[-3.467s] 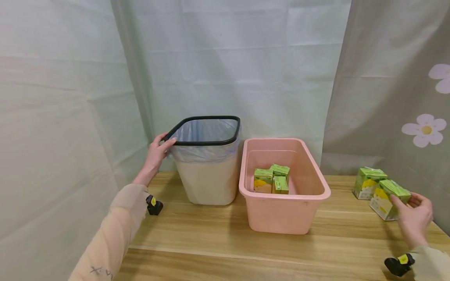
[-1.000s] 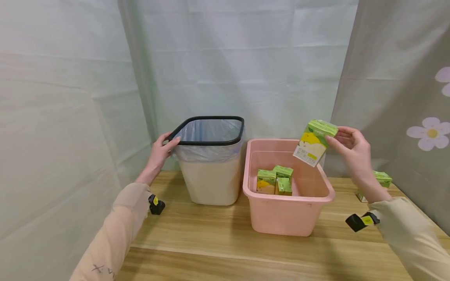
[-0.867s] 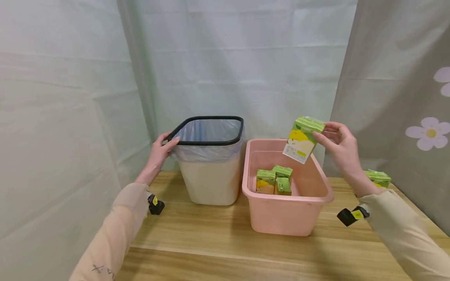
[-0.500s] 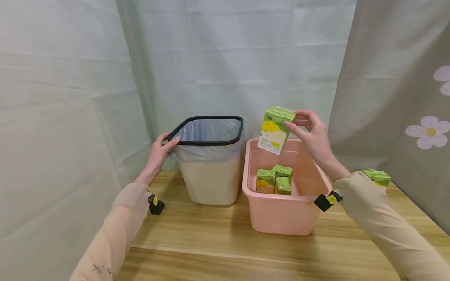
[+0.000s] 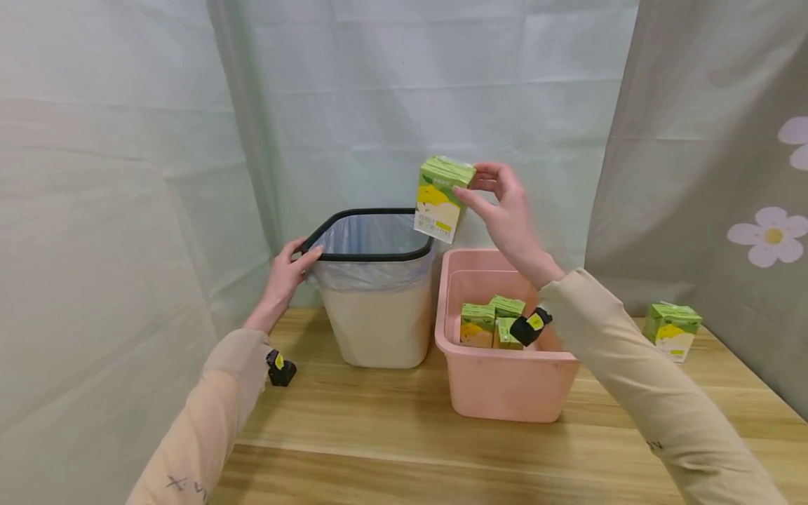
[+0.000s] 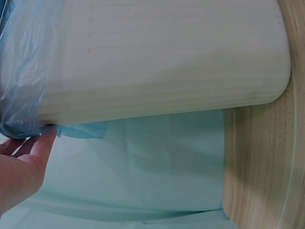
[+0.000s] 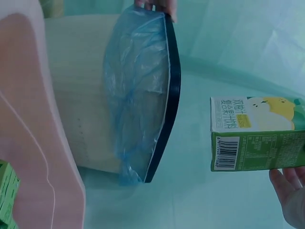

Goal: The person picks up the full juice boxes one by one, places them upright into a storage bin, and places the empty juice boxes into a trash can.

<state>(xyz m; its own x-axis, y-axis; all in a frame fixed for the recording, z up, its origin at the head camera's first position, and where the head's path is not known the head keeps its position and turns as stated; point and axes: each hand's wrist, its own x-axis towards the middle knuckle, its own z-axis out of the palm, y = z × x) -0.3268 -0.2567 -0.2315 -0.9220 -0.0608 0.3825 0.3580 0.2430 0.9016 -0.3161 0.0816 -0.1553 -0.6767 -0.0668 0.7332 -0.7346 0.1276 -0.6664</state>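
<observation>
My right hand [image 5: 508,214] pinches a green juice box [image 5: 437,203] by its right side, thumb on the front. The juice box hangs tilted over the right part of the bin's black rim [image 5: 366,257] in the head view; in the right wrist view the carton [image 7: 248,114] shows apart from the rim. My left hand [image 5: 283,279] grips the rim's left corner, thumb on top. The white bin [image 5: 375,322] has a bluish plastic liner [image 5: 372,235]. From the left wrist view, the left fingers [image 6: 44,145] press the liner's edge under the rim.
A pink tub [image 5: 505,396] right of the bin holds several green juice boxes [image 5: 477,324]. Another juice box [image 5: 672,335] stands on the wooden table [image 5: 353,435] at the right. Pale curtains [image 5: 404,98] enclose the back and sides. My right forearm [image 5: 644,379] crosses over the tub.
The right hand took a juice box from the table at the right, lifted it and carried it left across the pink tub to the bin. The left hand has stayed on the rim.
</observation>
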